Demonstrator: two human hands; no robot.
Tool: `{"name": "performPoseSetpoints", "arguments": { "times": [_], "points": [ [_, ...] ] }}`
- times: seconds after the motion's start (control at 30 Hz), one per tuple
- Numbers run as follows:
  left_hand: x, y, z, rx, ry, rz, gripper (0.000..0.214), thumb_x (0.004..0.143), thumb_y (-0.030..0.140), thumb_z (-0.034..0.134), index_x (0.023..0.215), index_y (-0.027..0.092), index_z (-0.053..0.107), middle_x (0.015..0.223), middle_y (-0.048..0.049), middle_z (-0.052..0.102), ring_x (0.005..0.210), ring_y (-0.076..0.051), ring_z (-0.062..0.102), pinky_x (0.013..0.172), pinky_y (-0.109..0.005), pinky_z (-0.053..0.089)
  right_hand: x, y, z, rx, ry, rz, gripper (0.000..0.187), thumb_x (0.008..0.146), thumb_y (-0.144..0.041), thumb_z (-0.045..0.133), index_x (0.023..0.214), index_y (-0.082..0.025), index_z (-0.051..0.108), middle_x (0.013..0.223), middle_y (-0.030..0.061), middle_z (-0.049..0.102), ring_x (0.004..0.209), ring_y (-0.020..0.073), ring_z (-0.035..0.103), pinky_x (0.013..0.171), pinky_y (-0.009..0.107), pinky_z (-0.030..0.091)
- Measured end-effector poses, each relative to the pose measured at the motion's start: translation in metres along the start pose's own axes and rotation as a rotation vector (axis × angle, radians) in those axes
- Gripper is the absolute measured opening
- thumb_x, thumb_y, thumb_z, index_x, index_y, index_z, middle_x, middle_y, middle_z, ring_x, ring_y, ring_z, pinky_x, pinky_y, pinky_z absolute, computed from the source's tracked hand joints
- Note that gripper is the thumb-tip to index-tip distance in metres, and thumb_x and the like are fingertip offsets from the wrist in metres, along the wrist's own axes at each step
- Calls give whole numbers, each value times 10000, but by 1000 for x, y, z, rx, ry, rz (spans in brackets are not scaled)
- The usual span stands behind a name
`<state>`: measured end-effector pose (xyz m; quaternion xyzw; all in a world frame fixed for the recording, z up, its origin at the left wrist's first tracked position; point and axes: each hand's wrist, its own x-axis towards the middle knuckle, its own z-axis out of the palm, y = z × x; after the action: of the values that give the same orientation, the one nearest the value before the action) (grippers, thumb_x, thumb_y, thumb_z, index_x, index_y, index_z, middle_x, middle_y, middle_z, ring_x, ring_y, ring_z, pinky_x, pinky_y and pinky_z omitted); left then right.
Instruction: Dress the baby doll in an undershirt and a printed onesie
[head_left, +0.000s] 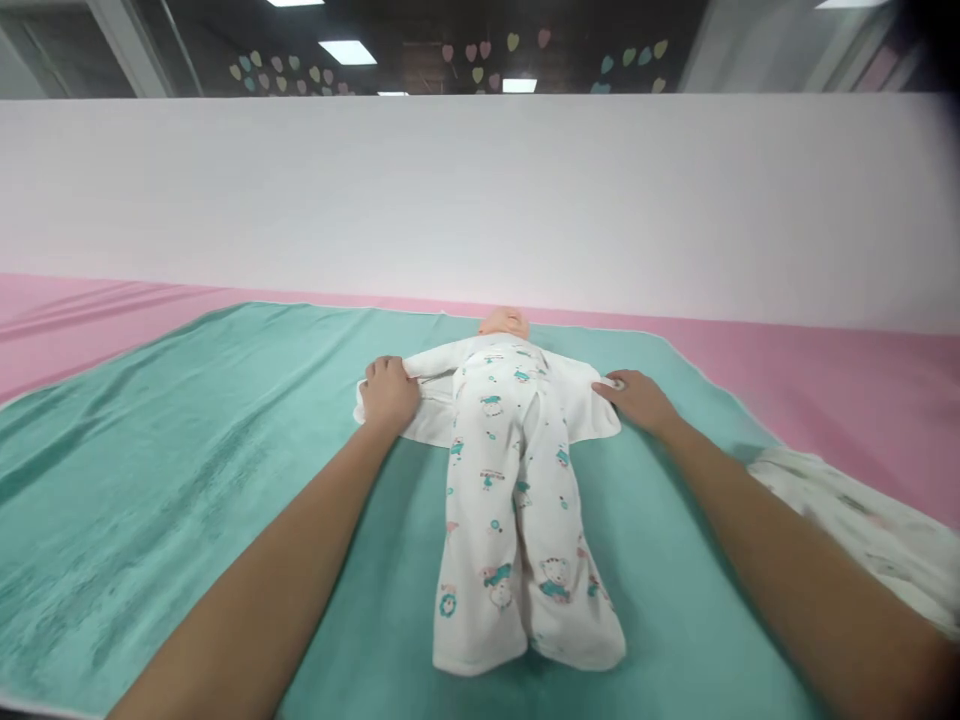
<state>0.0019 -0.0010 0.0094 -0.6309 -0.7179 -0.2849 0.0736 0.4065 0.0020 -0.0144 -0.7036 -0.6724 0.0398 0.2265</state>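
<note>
The left hand point(390, 393) and right hand point(637, 397) grip the white top point(589, 402) at either side of the doll point(504, 321), seemingly keeping its sleeves spread. Printed trousers point(491, 490) cover the doll on the green blanket point(187, 450); whether its legs fill them I cannot tell.

1. Passage, left: broad teal blanket point(150, 480), low wrinkles, outside left forearm point(300, 550).
2. Lanes, inner: blanket strips between printed trousers point(487, 500) and each forearm.
3. Obstacles, flanking: left hand point(390, 392), right hand point(639, 398), at white top point(585, 410).
4. Obstacle, far: white wall point(480, 200).
5. Obstacle, right: crumpled cloth point(847, 515).
</note>
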Motion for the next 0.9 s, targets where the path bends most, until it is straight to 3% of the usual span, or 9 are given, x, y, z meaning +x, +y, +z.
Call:
{"name": "performPoseSetpoints", "arguments": {
  "times": [0.07, 0.17, 0.23, 0.33, 0.4, 0.47, 0.57, 0.8, 0.9],
  "points": [
    [-1, 15, -8, -88, 67, 78, 389, 798, 151, 410, 1167, 177, 529, 1294, -119, 492, 1216, -283, 408, 952, -457, 400, 2, -2, -3, -6, 58, 92, 582, 763, -651, 473, 1070, -169, 583, 1116, 135, 594, 1054, 292, 529, 839, 375, 414],
    [-1, 60, -20, -236, 95, 243, 415, 804, 167, 406, 1204, 169, 518, 1293, -86, 510, 1239, -214, 403, 1046, -358, 342, 2, -10, -8, -17, 95, 288, 643, 778, -681, 407, 1102, -138, 526, 1137, 175, 558, 1051, 313, 522, 794, 387, 418],
    [-1, 101, -24, -255, -9, 375, 383, 825, 232, 408, 1181, 176, 537, 1259, -73, 545, 1212, -200, 433, 1038, -324, 346, 2, -11, -12, -45, 18, 370, 631, 812, -675, 329, 1062, -132, 533, 1098, 186, 570, 1011, 320, 545, 763, 398, 418],
    [4, 161, -19, -100, -302, 564, 382, 831, 359, 433, 1156, 198, 553, 1221, -76, 577, 1143, -222, 496, 998, -361, 370, 3, -5, -16, -67, -107, 339, 548, 857, -619, 269, 938, -168, 570, 982, 149, 618, 940, 305, 575, 728, 392, 410],
    [8, 191, -10, 107, -460, 627, 404, 808, 395, 468, 1144, 189, 555, 1222, -96, 569, 1154, -256, 486, 1013, -428, 331, 5, 1, -17, -50, -106, 311, 458, 874, -546, 295, 871, -186, 579, 944, 126, 634, 906, 285, 582, 707, 372, 403],
    [13, 209, -2, 247, -530, 636, 468, 772, 392, 517, 1183, 168, 526, 1257, -126, 535, 1194, -293, 448, 1018, -476, 301, 6, 5, -17, -27, -77, 303, 365, 869, -479, 352, 827, -200, 584, 933, 106, 644, 892, 265, 582, 692, 347, 397],
    [19, 216, 1, 305, -570, 615, 581, 706, 341, 596, 1247, 167, 474, 1289, -153, 499, 1212, -333, 426, 996, -518, 304, 7, 9, -18, 0, -4, 344, 309, 863, -441, 380, 845, -217, 592, 931, 87, 653, 878, 245, 583, 671, 321, 395],
    [40, 197, -25, 380, -787, 580, 737, 604, 320, 677, 1298, 250, 439, 1381, -140, 429, 1214, -349, 431, 916, -475, 414, 9, 14, -18, 64, 214, 521, 400, 890, -434, 302, 983, -180, 597, 995, 146, 638, 913, 268, 576, 684, 337, 406],
    [36, 200, -15, 402, -733, 565, 680, 567, 273, 705, 1222, 226, 531, 1316, -156, 498, 1166, -369, 468, 924, -526, 389, 9, 12, -16, 104, 242, 535, 404, 885, -442, 307, 982, -186, 604, 973, 143, 642, 880, 270, 582, 680, 346, 416]
  ]
}}
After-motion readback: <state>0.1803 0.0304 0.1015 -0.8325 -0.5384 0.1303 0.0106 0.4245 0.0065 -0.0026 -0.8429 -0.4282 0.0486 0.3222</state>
